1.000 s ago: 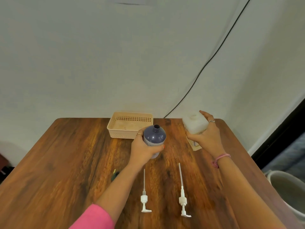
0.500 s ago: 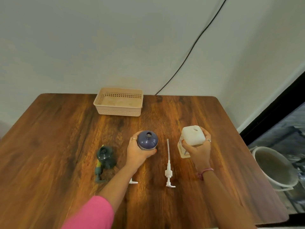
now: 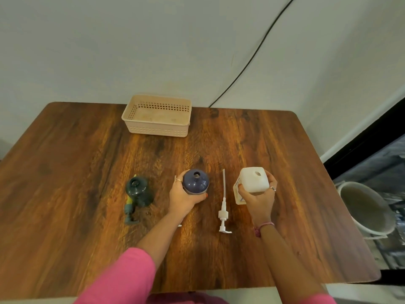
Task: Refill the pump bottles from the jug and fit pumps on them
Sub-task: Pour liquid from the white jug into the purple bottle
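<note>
A dark blue pump bottle (image 3: 195,182) is stood upright near the middle of the wooden bench (image 3: 65,172), its neck uncapped, and is gripped around its body by the left hand (image 3: 184,197), whose fingers are curled round it. To its right a white square jug (image 3: 254,179) with an open hole in its top is held by the right hand (image 3: 258,199), the fingers and thumb being wrapped round its sides; whether its base touches the bench cannot be told. Between bottle and jug a white pump (image 3: 223,207) is laid flat, its dip tube pointed away from the person. Part of a second white pump (image 3: 179,225) is glimpsed beneath the left forearm. Left of the blue bottle a dark green bottle (image 3: 138,190) is stood with its mouth open, and a green pump (image 3: 129,212) is laid just beside it. A beige perforated basket (image 3: 156,130) is set at the far edge of the bench. A white bucket (image 3: 368,216) is seen on the floor to the right, and a black cable (image 3: 258,49) is run across the wall.
</note>
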Motion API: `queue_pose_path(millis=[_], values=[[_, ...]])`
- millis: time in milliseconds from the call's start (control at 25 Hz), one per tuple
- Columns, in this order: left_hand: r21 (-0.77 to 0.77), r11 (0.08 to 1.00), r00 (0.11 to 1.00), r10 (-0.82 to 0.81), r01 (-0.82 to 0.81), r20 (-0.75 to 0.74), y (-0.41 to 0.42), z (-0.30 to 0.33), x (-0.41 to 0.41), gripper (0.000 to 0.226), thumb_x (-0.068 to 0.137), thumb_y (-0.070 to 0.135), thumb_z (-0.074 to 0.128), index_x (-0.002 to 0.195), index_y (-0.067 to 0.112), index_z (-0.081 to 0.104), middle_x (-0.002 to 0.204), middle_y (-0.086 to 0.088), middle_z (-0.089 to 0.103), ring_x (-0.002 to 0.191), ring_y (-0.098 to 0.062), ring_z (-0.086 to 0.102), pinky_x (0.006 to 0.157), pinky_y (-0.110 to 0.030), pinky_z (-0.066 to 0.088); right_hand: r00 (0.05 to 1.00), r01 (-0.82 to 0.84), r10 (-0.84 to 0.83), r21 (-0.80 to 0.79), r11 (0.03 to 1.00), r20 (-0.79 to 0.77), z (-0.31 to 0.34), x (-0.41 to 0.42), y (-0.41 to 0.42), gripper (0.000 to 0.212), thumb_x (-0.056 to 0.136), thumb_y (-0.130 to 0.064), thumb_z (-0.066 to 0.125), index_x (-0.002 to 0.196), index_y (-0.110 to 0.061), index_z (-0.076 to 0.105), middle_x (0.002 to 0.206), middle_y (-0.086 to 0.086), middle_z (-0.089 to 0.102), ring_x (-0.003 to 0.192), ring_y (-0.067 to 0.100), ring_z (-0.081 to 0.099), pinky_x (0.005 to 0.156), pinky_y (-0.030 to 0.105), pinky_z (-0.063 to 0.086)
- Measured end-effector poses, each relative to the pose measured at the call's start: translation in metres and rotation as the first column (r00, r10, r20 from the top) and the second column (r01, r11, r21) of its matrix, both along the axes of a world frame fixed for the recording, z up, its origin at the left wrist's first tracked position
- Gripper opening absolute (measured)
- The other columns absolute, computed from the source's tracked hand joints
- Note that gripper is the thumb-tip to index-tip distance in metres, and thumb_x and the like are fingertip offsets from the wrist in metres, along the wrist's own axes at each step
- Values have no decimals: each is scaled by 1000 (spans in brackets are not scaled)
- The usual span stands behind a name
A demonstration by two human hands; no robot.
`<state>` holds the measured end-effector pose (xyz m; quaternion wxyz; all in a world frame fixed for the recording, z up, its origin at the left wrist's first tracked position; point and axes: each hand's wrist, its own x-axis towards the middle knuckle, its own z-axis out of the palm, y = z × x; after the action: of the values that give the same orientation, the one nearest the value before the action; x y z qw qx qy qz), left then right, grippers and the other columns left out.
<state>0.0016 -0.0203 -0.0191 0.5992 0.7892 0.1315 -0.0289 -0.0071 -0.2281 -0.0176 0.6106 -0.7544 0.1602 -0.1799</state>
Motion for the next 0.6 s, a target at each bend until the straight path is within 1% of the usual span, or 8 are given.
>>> queue_pose_path(millis=[160,320,440,520,600], values=[[2,1000,1000,3,-3,-8,0,-6,-5,86,59,19,90,133,19,46,131,-1,56,118,-18,54,100,-36,49,1000,-1,1,-6,1000,-10,-11,-3,4,83,68,-8,83,133,-20,32,122,-10,45,110,9,51,80,15,52],[-10,1000,1000,13,-13,-9,0,-8,-10,86,60,14,90,134,16,45,130,-3,56,118,-19,54,93,-25,46,1000,-1,1,14,1000,-27,-16,-5,2,86,67,-7,83,135,-17,31,122,-9,44,110,9,50,79,13,52],[-4,1000,1000,10,-10,-12,0,-10,-11,87,61,15,89,135,16,43,132,-3,55,121,-19,52,92,-21,43,999,-25,26,17,1000,-39,-14,-5,-1,86,68,-7,83,135,-16,31,124,-7,44,110,8,50,78,14,52],[1,1000,1000,-2,2,-27,-1,-10,-10,90,63,16,88,139,16,39,137,-3,51,125,-20,49,93,-21,41,998,-32,32,14,999,-45,-14,-4,-2,86,68,-8,83,135,-16,30,125,-5,43,110,9,50,78,14,53],[9,1000,998,-20,20,-51,0,-9,-11,99,63,18,88,144,17,31,143,-4,45,132,-22,44,99,-24,39,998,-46,46,4,999,-49,-13,-5,-3,86,68,-8,83,136,-16,30,125,-5,43,110,9,50,78,14,53]])
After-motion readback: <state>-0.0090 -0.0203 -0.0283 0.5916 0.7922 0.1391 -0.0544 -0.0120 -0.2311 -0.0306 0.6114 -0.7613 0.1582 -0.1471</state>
